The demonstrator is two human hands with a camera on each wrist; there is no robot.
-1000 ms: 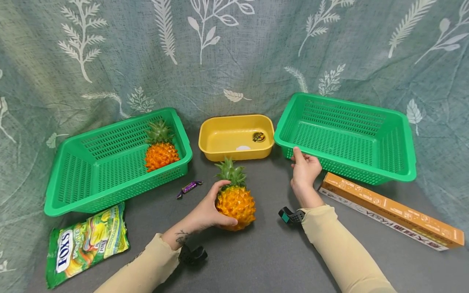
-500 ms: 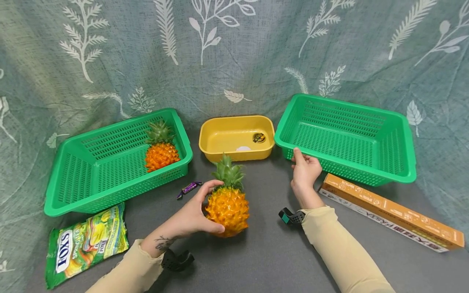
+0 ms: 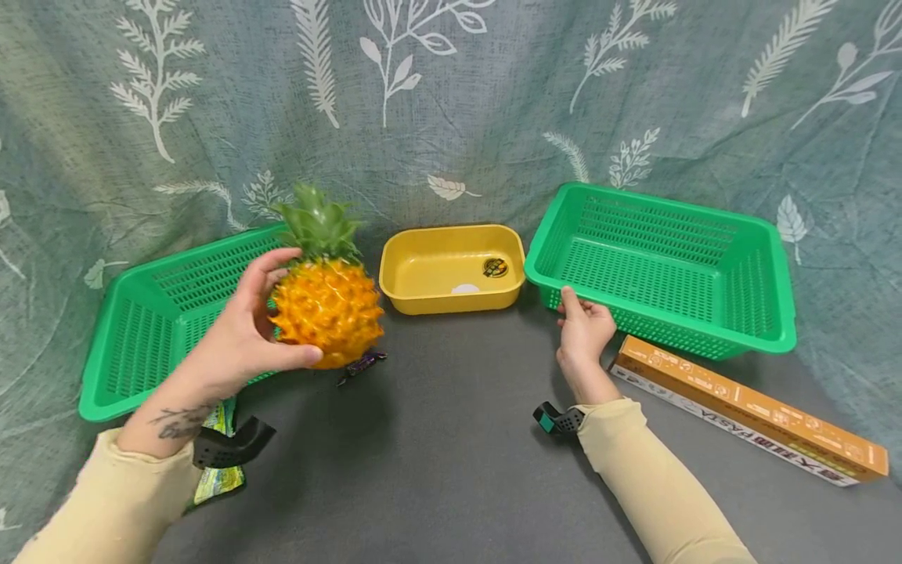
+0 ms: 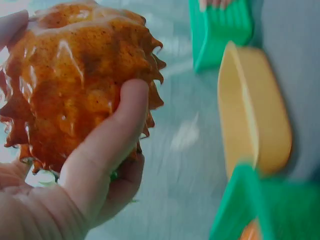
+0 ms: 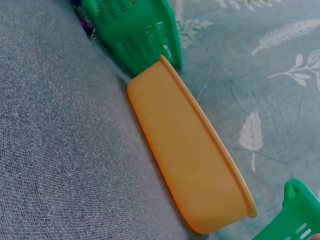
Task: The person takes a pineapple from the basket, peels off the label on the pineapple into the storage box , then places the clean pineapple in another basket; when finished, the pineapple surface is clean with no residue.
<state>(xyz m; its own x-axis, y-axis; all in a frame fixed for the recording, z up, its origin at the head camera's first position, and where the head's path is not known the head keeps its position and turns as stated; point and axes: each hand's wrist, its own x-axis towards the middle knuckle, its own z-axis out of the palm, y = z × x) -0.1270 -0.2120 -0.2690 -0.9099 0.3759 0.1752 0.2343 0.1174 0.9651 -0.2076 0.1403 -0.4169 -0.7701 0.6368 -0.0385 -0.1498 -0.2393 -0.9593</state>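
Note:
My left hand grips a yellow-orange pineapple with a green crown, thumb on the near side and fingers round the far side. It is held up, overlapping the right end of the left green basket in the head view. In the left wrist view the thumb presses the spiky rind of the pineapple. An orange patch shows inside the basket there; the pineapple lying in it is hidden from the head view. My right hand pinches the near rim of the right green basket, fingers curled.
Between the baskets stands a yellow tub. A purple-wrapped candy lies below the held pineapple. My left forearm partly covers a green snack bag. An orange pasta box lies in front of the right basket.
My left hand has lifted the pineapple off the table and carried it left toward the left basket. My right hand has stayed at the right basket's rim.

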